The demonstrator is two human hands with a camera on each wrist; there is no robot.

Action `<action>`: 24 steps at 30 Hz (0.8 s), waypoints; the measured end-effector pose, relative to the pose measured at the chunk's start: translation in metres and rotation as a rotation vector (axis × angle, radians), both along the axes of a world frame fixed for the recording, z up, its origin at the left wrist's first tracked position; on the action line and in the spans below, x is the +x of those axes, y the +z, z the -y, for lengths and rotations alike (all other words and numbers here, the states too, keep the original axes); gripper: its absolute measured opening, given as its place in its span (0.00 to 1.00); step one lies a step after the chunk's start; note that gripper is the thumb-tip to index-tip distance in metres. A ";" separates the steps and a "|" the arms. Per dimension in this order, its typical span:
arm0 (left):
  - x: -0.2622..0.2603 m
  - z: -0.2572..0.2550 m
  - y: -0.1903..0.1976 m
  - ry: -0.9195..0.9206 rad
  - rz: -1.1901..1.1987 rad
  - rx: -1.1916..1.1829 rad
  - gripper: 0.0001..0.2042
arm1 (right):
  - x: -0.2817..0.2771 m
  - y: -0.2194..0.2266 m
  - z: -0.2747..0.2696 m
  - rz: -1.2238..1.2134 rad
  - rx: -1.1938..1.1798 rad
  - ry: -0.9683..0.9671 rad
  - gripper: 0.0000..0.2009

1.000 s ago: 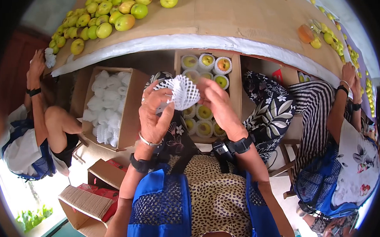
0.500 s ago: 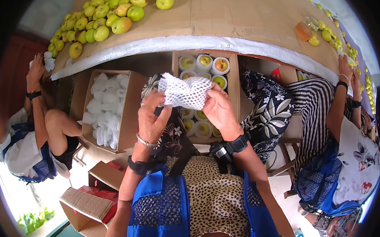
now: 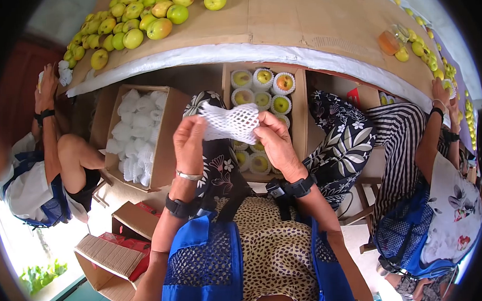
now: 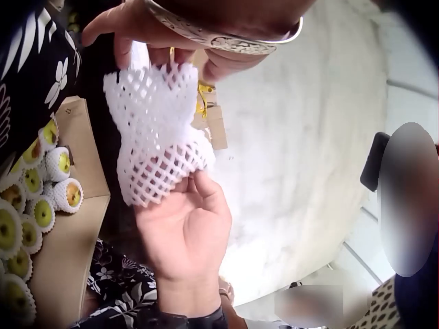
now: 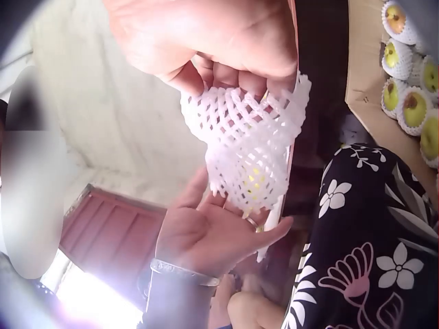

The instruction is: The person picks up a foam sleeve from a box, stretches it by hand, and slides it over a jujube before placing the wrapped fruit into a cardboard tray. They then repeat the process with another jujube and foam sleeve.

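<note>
Foam net sleeve [image 3: 230, 123]: held up between both hands, over the lap and the near side of the carton of wrapped apples [image 3: 299, 102].
Long axis: laid roughly crosswise, from hand to hand.
Left grip: the sleeve's left end is caught by curled fingers of the left hand [image 3: 189, 150]; the thumb is spread from them in the right wrist view.
Right grip: the opposite end is pinched by the right hand [image 3: 278, 149].
Nearer hand: the wrapped apples are more closely neighboured by the right, the box of spare sleeves [image 3: 167, 129] by the left.
</note>
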State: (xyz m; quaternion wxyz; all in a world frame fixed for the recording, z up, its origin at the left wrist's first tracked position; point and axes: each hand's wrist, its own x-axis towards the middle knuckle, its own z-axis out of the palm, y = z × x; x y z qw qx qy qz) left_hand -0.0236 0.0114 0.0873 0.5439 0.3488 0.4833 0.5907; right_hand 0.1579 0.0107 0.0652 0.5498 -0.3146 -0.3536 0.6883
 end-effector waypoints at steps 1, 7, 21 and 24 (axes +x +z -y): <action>-0.006 -0.001 -0.002 0.073 -0.008 0.026 0.04 | 0.000 -0.001 0.000 0.019 -0.003 -0.008 0.04; -0.005 -0.003 0.020 0.165 -0.910 0.415 0.02 | 0.000 -0.006 -0.004 0.296 0.056 -0.011 0.19; 0.010 0.003 0.043 -0.247 -0.546 0.532 0.28 | -0.009 0.014 -0.008 0.458 0.133 0.107 0.20; -0.002 -0.008 0.035 -0.256 -0.416 0.273 0.47 | -0.006 0.006 -0.004 0.232 0.051 0.051 0.21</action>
